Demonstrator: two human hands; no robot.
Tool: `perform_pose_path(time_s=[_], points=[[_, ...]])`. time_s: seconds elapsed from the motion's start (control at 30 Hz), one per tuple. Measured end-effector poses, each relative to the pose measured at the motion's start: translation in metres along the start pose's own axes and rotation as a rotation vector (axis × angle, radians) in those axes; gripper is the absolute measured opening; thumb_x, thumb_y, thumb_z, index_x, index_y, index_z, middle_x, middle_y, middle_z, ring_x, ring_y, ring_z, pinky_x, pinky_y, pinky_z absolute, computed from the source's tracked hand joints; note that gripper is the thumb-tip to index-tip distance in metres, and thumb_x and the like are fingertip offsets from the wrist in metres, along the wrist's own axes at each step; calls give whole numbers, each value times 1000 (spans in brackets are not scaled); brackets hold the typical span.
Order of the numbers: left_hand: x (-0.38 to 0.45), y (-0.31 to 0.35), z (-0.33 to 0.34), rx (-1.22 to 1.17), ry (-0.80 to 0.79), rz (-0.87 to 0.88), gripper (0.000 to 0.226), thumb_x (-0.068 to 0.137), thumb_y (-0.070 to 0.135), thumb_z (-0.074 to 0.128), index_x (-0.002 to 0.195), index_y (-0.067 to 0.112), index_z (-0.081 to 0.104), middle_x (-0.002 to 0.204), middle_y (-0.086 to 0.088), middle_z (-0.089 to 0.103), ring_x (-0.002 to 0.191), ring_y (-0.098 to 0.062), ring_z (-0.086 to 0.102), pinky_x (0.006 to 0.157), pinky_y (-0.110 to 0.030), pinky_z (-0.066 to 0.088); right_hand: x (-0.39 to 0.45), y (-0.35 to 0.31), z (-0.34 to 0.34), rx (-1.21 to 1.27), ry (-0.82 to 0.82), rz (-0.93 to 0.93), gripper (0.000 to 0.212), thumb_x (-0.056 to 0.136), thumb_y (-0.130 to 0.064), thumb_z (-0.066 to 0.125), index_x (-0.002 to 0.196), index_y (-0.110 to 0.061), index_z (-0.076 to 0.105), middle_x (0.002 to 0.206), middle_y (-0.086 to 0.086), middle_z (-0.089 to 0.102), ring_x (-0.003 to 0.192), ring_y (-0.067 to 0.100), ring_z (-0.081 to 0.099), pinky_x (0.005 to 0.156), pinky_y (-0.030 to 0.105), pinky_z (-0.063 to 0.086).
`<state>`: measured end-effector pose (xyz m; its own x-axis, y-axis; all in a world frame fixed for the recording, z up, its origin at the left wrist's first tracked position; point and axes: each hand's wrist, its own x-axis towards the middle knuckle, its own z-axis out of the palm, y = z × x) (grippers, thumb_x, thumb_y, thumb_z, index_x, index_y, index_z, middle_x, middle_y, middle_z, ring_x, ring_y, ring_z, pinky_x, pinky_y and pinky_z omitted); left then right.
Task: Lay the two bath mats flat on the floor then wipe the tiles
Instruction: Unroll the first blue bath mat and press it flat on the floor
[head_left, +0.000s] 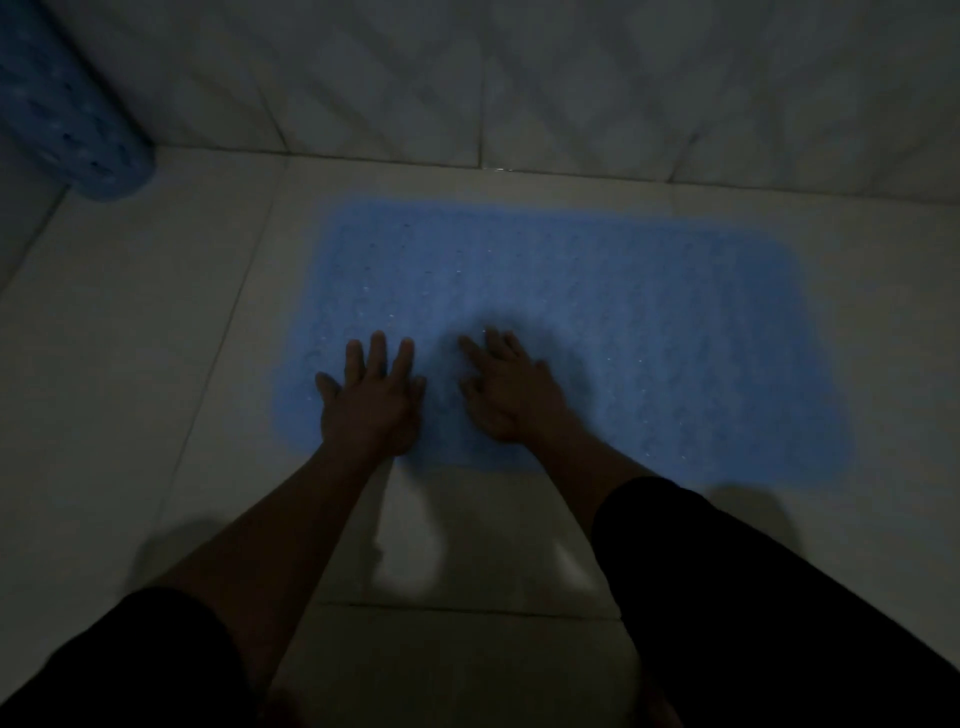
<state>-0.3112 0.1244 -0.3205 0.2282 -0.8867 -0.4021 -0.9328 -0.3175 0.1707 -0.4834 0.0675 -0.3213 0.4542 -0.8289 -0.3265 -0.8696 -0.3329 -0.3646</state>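
A blue bath mat (597, 332) lies spread flat on the pale tiled floor (130, 364), with its far long edge near the base of the tiled wall (571, 78). Small perforations show across the surface of the flat mat. This mat serves as the reference for all positions below.

The left hand (371, 400) rests palm down on the near left corner of the mat. Its fingers are straight and spread apart, and they hold nothing. The heel of the hand sits at the near edge of the mat.

The right hand (511, 392) rests palm down on the mat just beside the left hand, towards the mat centre. Its fingers are extended and lie flat on the surface, and they hold nothing. The two hands do not touch each other.

A second blue mat (72, 114), rolled into a tube, stands well apart from the flat mat, beyond its far left corner, where the floor meets the wall. Its surface shows the same perforated pattern.

A dark sleeve (727, 571) covers the right forearm short of the near edge of the mat. The lighting is dim, and fine detail is blurred.
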Motion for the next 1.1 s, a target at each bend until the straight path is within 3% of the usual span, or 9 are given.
perform_pose_path(time_s=[0.17, 0.33, 0.43, 0.53, 0.67, 0.83, 0.97, 1.1], points=[[-20, 62, 11, -25, 61, 165, 60, 104, 47, 22, 158, 33, 0, 166, -4, -4, 152, -30, -5, 116, -66, 8, -53, 38, -12, 124, 117, 209, 58, 103, -40, 33, 157, -28, 15, 165, 8, 11, 151, 30, 7, 116, 60, 16], [-20, 134, 23, -39, 73, 342, 61, 104, 49, 24, 158, 35, 1, 166, -4, -5, 153, -28, -4, 116, -64, 7, -85, 110, -26, 47, 212, 360, 62, 100, -45, 37, 156, -26, 17, 162, 9, 17, 149, 34, 14, 113, 62, 22], [-22, 161, 32, -4, 77, 350, 62, 102, 53, 25, 158, 35, 2, 166, -5, -4, 153, -29, -2, 115, -66, 6, -101, 155, -36, 5, 257, 477, 65, 99, -53, 29, 157, -25, 14, 163, 11, 15, 149, 35, 13, 113, 63, 22], [-17, 185, 38, -19, 73, 341, 64, 101, 56, 24, 158, 34, 4, 166, -6, -3, 153, -31, -2, 116, -68, 7, -101, 179, -46, 89, 305, 586, 66, 99, -57, 26, 157, -29, 10, 165, 9, 7, 151, 34, 4, 116, 64, 13], [7, 217, 48, -28, 105, 355, 67, 99, 61, 23, 157, 35, 3, 166, -5, -5, 153, -30, -5, 115, -68, 2, -78, 199, -48, 101, 318, 552, 66, 99, -62, 25, 156, -37, 4, 166, 4, -4, 152, 30, -9, 117, 64, 1], [28, 246, 66, 63, 254, 332, 67, 97, 64, 20, 157, 38, 8, 166, -6, 3, 152, -34, -2, 112, -72, -4, -70, 229, -38, 25, 386, 530, 67, 96, -67, 21, 155, -43, -3, 166, -2, -9, 151, 28, -16, 116, 65, -6], [39, 253, 74, 116, 224, 280, 67, 94, 69, 10, 155, 45, -5, 166, 1, -8, 151, -32, -14, 108, -75, -5, -66, 243, -30, -35, 294, 545, 70, 93, -73, 10, 153, -45, -11, 164, -5, -19, 148, 27, -26, 115, 65, -10], [39, 253, 72, 122, 220, 288, 67, 95, 71, 12, 154, 46, -9, 166, 3, -12, 151, -30, -16, 108, -76, -3, -66, 242, -32, -16, 303, 541, 71, 92, -73, 14, 154, -45, -8, 164, -7, -17, 148, 25, -25, 115, 65, -11]])
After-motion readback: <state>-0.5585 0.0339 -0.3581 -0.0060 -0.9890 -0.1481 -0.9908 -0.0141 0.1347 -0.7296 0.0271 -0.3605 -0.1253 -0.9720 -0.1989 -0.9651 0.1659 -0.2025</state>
